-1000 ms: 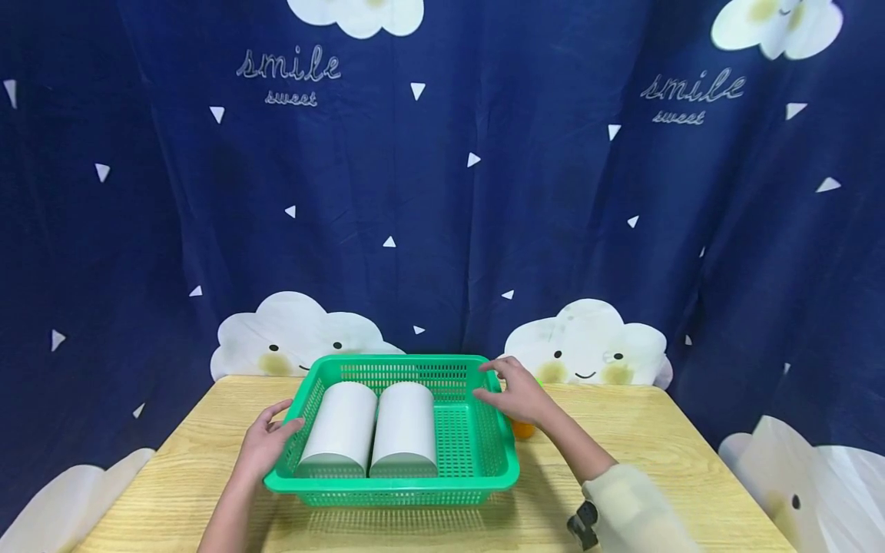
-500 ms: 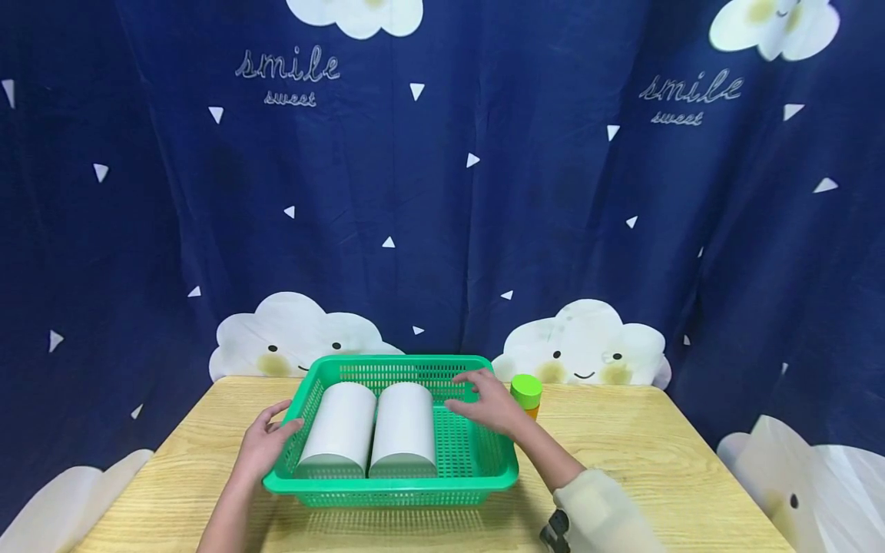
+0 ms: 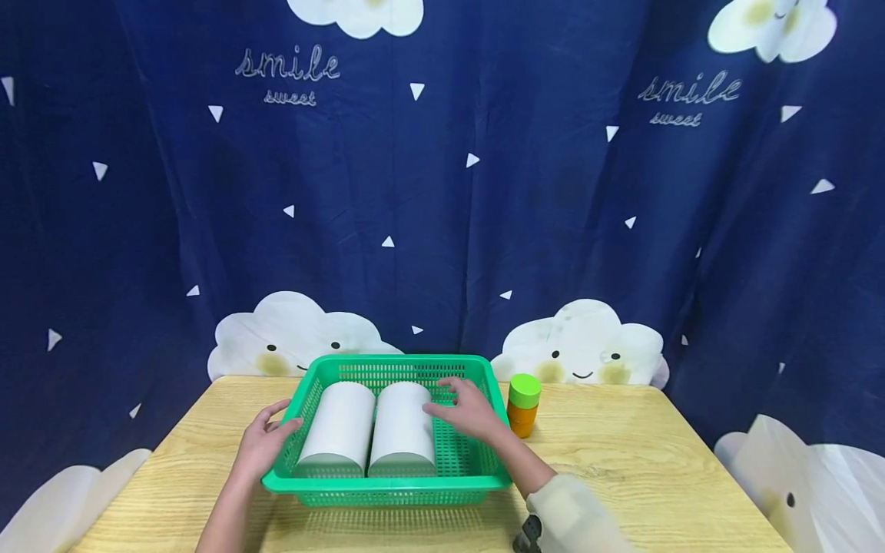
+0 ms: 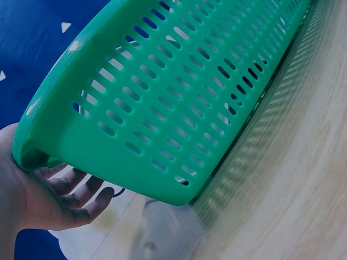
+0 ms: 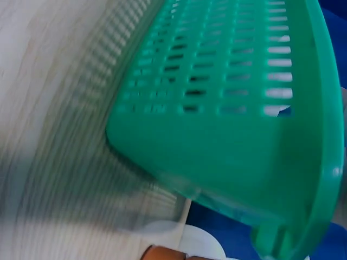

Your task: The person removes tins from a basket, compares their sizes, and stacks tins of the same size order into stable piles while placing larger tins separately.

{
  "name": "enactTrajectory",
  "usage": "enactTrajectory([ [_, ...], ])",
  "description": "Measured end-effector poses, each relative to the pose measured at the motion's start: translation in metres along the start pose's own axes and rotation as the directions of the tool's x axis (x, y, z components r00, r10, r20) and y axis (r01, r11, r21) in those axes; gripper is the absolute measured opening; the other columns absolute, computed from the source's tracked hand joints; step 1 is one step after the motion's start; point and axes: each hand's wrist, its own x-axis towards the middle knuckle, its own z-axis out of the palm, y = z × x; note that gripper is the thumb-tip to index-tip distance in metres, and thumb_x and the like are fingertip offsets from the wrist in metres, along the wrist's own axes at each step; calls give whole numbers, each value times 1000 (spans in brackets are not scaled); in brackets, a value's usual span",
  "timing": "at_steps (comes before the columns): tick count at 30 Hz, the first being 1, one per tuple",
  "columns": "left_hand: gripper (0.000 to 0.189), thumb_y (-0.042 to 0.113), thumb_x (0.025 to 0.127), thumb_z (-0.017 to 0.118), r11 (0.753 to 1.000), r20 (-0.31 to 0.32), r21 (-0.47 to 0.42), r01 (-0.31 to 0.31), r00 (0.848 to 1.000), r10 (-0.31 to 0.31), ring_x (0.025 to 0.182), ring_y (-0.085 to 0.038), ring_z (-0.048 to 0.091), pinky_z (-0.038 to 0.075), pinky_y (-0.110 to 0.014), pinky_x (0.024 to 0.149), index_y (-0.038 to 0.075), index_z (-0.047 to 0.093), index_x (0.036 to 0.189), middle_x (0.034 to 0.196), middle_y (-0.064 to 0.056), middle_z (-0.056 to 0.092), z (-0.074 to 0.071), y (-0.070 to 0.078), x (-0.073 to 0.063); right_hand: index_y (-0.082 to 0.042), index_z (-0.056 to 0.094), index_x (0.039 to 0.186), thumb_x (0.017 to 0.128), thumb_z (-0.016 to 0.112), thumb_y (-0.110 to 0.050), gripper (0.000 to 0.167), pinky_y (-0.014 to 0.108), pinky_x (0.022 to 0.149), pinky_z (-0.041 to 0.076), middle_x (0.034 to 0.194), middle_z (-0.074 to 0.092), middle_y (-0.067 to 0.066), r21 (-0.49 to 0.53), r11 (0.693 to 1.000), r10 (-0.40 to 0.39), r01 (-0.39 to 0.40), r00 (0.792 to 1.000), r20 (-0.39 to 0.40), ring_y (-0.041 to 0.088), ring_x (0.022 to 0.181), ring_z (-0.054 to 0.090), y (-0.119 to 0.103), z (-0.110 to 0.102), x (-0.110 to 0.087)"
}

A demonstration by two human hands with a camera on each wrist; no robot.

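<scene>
A green plastic basket (image 3: 387,484) with slotted sides stands on the table. Two smooth white cylinder-like pieces lie side by side inside it, a left one (image 3: 339,426) and a right one (image 3: 403,422). My left hand (image 3: 261,442) holds the basket's left rim, thumb over the edge; in the left wrist view its other fingers (image 4: 87,192) hang below the rim on the outside. Over the basket's right half reaches my right hand (image 3: 470,411), thumb and fingers spread, fingertips right at the right white piece. The right wrist view shows the basket's outer wall, not the hand.
A small orange bottle (image 3: 522,418) with a light green lid (image 3: 525,390) stands on the wooden table (image 3: 622,461), just right of the basket. Behind the table hangs a dark blue curtain (image 3: 442,192) with clouds and triangles.
My right hand has moved left from the basket's right rim to the right white piece, uncovering the orange bottle. The left hand and basket stay in place.
</scene>
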Motion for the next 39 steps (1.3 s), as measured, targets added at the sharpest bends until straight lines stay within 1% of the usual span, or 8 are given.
enactTrajectory([
  [2, 60, 29, 94, 53, 1000, 1, 5, 0, 1000, 0, 88, -21, 65, 55, -36, 70, 1, 30, 142, 127, -34, 49, 0, 0, 0, -5, 54, 125, 83, 66, -41, 57, 43, 81, 48, 124, 51, 22, 1, 1000, 21, -21, 1000, 5, 33, 104, 53, -2, 5, 1],
  [6, 61, 31, 94, 53, 1000, 2, 9, -1, 1000, 1, 89, -21, 64, 55, -36, 70, 1, 29, 142, 128, -34, 48, -1, 0, 1, -3, 51, 128, 82, 65, -44, 63, 51, 92, 44, 129, 49, 25, 3, 998, 62, -62, 998, 13, 37, 118, 48, -4, 15, 2],
  [9, 62, 31, 94, 53, 1000, 2, 10, -1, 1000, 1, 89, -22, 64, 55, -36, 70, 1, 29, 142, 128, -34, 48, -1, 0, 1, -3, 49, 130, 81, 66, -46, 67, 54, 95, 42, 134, 46, 25, 23, 994, 104, -104, 994, 13, 39, 123, 45, -7, 20, 2],
  [13, 62, 31, 94, 53, 1000, 2, 15, -1, 1000, 1, 91, -23, 64, 55, -37, 71, 1, 29, 142, 128, -34, 48, -1, 0, 1, -5, 46, 133, 80, 66, -49, 72, 54, 96, 41, 138, 43, 24, 41, 986, 163, -163, 987, -1, 39, 125, 43, -7, 27, 3],
  [22, 61, 30, 94, 54, 1000, 3, 11, -3, 1000, 3, 91, -22, 64, 55, -37, 71, 1, 29, 142, 128, -34, 48, -1, 0, 1, -6, 40, 137, 77, 68, -49, 79, 53, 89, 45, 133, 43, 28, 110, 960, 260, -256, 965, -26, 41, 118, 48, -14, 43, 7],
  [27, 61, 30, 94, 54, 1000, 2, 5, -2, 1000, 2, 89, -21, 64, 55, -36, 71, 1, 29, 142, 127, -34, 48, -1, 1, 0, -5, 38, 139, 75, 70, -49, 84, 51, 85, 48, 131, 43, 28, 124, 955, 278, -271, 960, -41, 40, 113, 50, -18, 49, 8],
  [33, 61, 28, 93, 53, 1000, 3, -4, 1, 1000, -1, 87, -19, 64, 55, -36, 70, 1, 29, 142, 127, -35, 48, -1, 1, 0, -5, 34, 141, 73, 72, -48, 89, 51, 84, 48, 132, 40, 30, 130, 952, 286, -278, 957, -43, 39, 109, 51, -21, 55, 9],
  [39, 60, 27, 94, 54, 1000, -5, -15, 9, 1000, -9, 85, -17, 63, 54, -34, 70, 2, 30, 142, 127, -34, 49, 0, 1, 0, -5, 29, 143, 72, 73, -49, 94, 52, 86, 46, 135, 37, 31, 126, 947, 302, -297, 953, -25, 42, 112, 49, -22, 58, 10],
])
